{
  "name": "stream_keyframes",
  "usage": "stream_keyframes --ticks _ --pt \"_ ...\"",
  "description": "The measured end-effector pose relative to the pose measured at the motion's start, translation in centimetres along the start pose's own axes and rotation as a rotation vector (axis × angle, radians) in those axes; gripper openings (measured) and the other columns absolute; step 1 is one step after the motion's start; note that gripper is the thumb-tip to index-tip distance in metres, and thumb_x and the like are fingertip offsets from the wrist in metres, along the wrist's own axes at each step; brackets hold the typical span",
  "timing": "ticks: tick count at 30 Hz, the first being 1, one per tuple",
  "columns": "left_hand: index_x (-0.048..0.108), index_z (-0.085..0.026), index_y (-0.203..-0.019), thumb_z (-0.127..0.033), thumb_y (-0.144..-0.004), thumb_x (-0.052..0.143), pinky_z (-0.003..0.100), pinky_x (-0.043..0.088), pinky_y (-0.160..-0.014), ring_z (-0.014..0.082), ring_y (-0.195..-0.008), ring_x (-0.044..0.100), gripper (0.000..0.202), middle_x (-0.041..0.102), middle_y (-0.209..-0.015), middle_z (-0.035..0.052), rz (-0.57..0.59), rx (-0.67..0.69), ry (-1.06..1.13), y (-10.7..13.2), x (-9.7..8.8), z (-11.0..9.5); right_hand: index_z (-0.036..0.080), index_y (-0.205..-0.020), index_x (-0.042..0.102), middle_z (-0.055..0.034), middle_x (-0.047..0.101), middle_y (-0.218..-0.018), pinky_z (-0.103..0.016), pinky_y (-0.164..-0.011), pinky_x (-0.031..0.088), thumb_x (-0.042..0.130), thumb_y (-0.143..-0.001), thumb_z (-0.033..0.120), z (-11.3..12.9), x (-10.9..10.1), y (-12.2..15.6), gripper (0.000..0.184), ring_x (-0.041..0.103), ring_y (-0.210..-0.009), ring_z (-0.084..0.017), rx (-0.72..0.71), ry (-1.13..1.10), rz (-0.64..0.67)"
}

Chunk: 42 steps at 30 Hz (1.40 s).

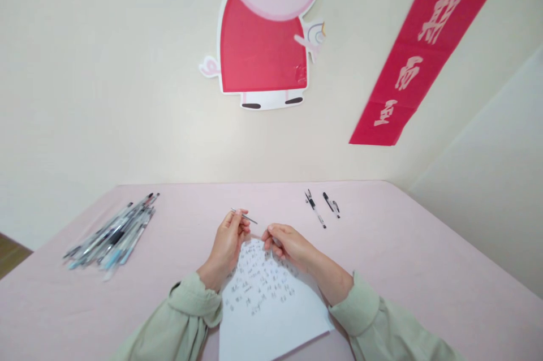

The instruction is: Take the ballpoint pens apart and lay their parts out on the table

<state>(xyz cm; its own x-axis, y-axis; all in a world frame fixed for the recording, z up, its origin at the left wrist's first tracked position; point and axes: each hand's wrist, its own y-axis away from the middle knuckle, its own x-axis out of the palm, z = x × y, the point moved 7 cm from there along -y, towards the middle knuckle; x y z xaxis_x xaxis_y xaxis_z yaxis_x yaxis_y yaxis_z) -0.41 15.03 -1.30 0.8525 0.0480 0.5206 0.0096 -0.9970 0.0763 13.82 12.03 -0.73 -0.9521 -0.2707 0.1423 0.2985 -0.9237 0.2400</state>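
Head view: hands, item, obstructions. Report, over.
Left hand: grip on slim rod. Right hand: curled, contents unclear. Written sheet between forearms; pen pile apart, far left.

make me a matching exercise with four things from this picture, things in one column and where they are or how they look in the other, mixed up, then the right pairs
1. thin dark rod
2. pile of pens
3. white paper
4. red banner

A. partly covered with handwriting
B. on the wall
C. in the left hand
D. on the left of the table

Pairs: 1-C, 2-D, 3-A, 4-B
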Motion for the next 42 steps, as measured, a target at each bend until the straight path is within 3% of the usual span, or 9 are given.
stream_keyframes --ticks 3,8,12,22,31,38,42 --pt "0.063 -0.015 -0.092 -0.045 -0.073 0.069 0.019 0.043 -0.059 0.0066 -0.059 0.051 0.036 0.06 -0.072 -0.0012 0.005 -0.027 -0.019 0.2 0.2 0.3 0.015 -0.072 0.057 0.0043 0.049 -0.052 -0.02 -0.037 0.017 0.052 -0.083 0.047 -0.2 -1.0 -0.3 0.034 0.03 -0.037 -0.004 -0.008 -0.043 -0.084" --pt "0.068 -0.012 -0.093 -0.043 -0.07 0.073 0.024 0.049 -0.073 0.0104 -0.071 0.058 0.039 0.065 -0.081 0.0044 0.122 -0.127 -0.094 1.0 1.7 1.1 0.016 -0.066 0.054 0.0066 0.042 -0.044 -0.02 -0.037 0.018 0.052 -0.083 0.052 -0.2 -1.0 -0.3 0.04 0.03 -0.035 -0.004 0.025 -0.082 -0.081" --pt "0.07 -0.013 -0.092 -0.041 -0.068 0.076 0.026 0.05 -0.077 0.0121 -0.076 0.061 0.038 0.067 -0.083 0.0066 0.125 -0.155 -0.057 1.2 2.0 1.2 0.017 -0.063 0.052 0.0073 0.04 -0.043 -0.02 -0.038 0.017 0.049 -0.084 0.051 0.0 -1.1 -0.1 0.04 0.029 -0.034 -0.004 0.041 -0.123 -0.117" --pt "0.071 -0.011 -0.087 -0.041 -0.061 0.08 0.025 0.051 -0.074 0.0122 -0.073 0.061 0.04 0.068 -0.079 0.0066 0.081 -0.165 -0.048 1.2 1.9 1.1 0.016 -0.07 0.054 0.0063 0.044 -0.05 -0.021 -0.04 0.018 0.052 -0.082 0.042 0.1 -1.2 -0.3 0.029 0.03 -0.038 -0.004 -0.033 -0.136 -0.09" --pt "0.07 -0.012 -0.088 -0.039 -0.064 0.078 0.025 0.051 -0.073 0.0125 -0.071 0.062 0.036 0.069 -0.077 0.0055 0.056 -0.16 -0.053 0.9 1.5 1.3 0.019 -0.073 0.049 0.0063 0.049 -0.059 -0.019 -0.038 0.018 0.06 -0.075 0.033 0.6 -1.1 -0.2 0.018 0.029 -0.038 -0.003 -0.097 -0.094 -0.101" --pt "0.07 -0.012 -0.088 -0.039 -0.065 0.078 0.025 0.051 -0.072 0.0129 -0.073 0.062 0.037 0.069 -0.081 0.0072 0.05 -0.145 -0.061 0.9 1.5 1.4 0.017 -0.073 0.053 0.0053 0.048 -0.052 -0.02 -0.036 0.015 0.049 -0.083 0.052 0.3 -1.2 -0.4 0.037 0.026 -0.035 -0.004 -0.101 -0.023 -0.129" --pt "0.071 -0.012 -0.088 -0.039 -0.066 0.077 0.025 0.051 -0.073 0.0125 -0.073 0.062 0.035 0.069 -0.08 0.007 0.076 -0.149 -0.047 0.8 1.4 1.6 0.017 -0.072 0.052 0.0066 0.046 -0.05 -0.02 -0.036 0.013 0.054 -0.08 0.049 0.3 -1.4 -0.5 0.033 0.026 -0.035 -0.003 -0.102 0.011 -0.131"
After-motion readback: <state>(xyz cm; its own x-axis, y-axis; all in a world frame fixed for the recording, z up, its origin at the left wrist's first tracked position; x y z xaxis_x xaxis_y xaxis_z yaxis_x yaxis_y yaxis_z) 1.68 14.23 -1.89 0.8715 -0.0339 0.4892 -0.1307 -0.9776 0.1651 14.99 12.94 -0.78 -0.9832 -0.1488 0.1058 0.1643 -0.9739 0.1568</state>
